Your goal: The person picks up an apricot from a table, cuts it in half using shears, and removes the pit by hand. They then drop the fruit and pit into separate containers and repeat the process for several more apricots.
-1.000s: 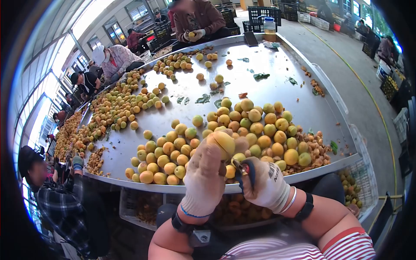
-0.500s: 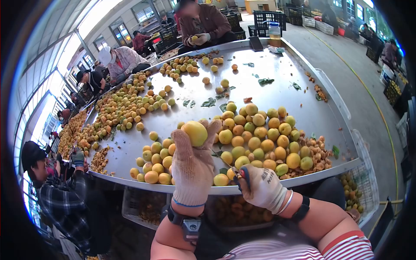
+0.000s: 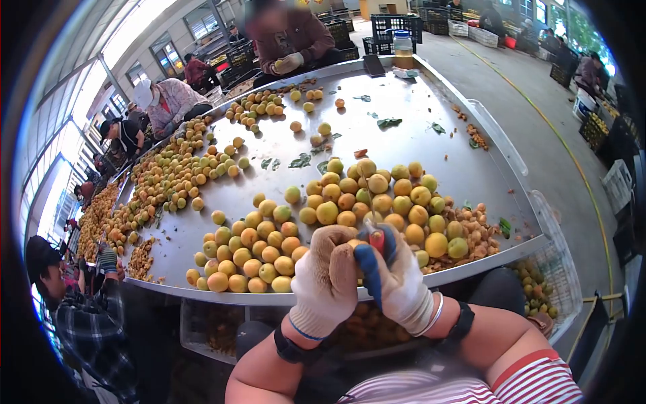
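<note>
Both of my gloved hands meet at the near edge of a metal table (image 3: 316,242). My left hand (image 3: 328,277) is closed round a yellow-orange fruit (image 3: 355,244), mostly hidden by the glove fingers. Beside it, my right hand (image 3: 396,279) grips a small tool with a red and blue handle (image 3: 377,241), its thin metal shaft pointing up and away. Whole fruits (image 3: 252,250) are heaped left of my hands, and more fruits (image 3: 404,195) lie beyond and to the right. Brownish fruit pieces (image 3: 474,225) are piled at the right.
Crates of fruit (image 3: 555,262) stand below the table's right side. A co-worker in plaid (image 3: 87,330) is at the left; others (image 3: 296,40) sit along the far sides. A long fruit heap (image 3: 175,168) covers the left side. A lidded jar (image 3: 402,48) stands at the far edge.
My left hand has lowered and turned, bringing its fruit to the tool. My right hand has moved up slightly, beside the left. The view has shifted, and more fruit shows on the left.
</note>
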The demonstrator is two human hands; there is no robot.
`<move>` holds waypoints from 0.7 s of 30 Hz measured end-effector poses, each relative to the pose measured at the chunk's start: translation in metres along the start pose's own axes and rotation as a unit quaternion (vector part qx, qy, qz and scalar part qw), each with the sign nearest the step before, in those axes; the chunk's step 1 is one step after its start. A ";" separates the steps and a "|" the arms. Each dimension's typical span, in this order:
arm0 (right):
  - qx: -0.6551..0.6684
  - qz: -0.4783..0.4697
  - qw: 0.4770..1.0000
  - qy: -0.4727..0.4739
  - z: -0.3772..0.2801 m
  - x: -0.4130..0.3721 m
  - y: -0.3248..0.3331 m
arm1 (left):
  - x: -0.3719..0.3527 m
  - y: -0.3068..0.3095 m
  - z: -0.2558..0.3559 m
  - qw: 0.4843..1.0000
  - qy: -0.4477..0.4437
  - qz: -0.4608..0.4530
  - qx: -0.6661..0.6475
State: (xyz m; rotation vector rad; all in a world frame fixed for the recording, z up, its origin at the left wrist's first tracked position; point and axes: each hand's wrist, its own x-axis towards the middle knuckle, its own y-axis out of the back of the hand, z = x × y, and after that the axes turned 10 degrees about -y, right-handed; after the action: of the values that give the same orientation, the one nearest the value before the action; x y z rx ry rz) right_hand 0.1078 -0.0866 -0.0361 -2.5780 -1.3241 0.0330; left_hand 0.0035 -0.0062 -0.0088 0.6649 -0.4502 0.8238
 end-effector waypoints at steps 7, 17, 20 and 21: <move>-0.177 0.079 0.981 0.029 -0.006 -0.003 0.010 | -0.003 -0.016 0.000 0.999 -0.049 -0.006 0.023; -0.369 0.041 0.905 0.209 -0.010 0.008 0.023 | -0.022 -0.024 -0.018 0.990 0.122 -0.021 -0.071; -0.370 0.038 0.876 0.306 -0.004 0.012 0.026 | -0.022 -0.014 -0.036 0.981 0.087 -0.171 0.034; -0.370 0.037 0.877 0.305 -0.002 0.013 0.026 | -0.020 -0.012 -0.037 0.981 0.088 -0.171 0.034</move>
State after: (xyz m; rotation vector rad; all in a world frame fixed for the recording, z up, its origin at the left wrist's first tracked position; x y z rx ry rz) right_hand 0.1364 -0.0905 -0.0384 -2.7839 -1.1014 -1.4035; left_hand 0.0048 0.0034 -0.0518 0.7024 -0.1402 0.5676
